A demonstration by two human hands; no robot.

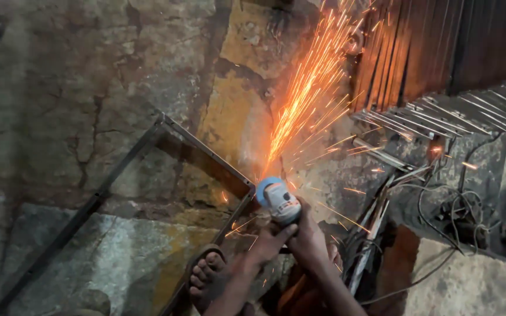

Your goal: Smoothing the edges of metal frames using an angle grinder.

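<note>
Head view looks down on a grinder (280,201) with a blue guard, pressed to the corner of a thin steel frame (206,153) that lies flat on a cracked, stained floor (60,88). Left hand (270,237) grips the grinder's body from the near side, fingers wrapped round it with the thumb laid along the casing. Right hand (310,237) is clamped just behind it on the rear of the tool, fingers curled shut around the body. A sandalled foot (206,272) rests on the frame's near bar, holding it down.

Sparks (308,82) fly up and away in a long orange fan toward a stack of steel strips (440,111) at the upper right, and a few scatter sideways and back toward the hands.

Risks, as I judge them: the foot is bare in its sandal and sits near the wheel, so a slip or kickback along the bar could bring the disc onto the toes. Stray sparks could burn skin on the hands and forearms. Loose cables (446,210) lie tangled just right of the work, within reach of the spray; hot grit could damage their covering. The frame is pinned only by the foot, so it could shift and make the disc bite. Whether the disc is cutting or grinding I cannot tell through the glare.
</note>
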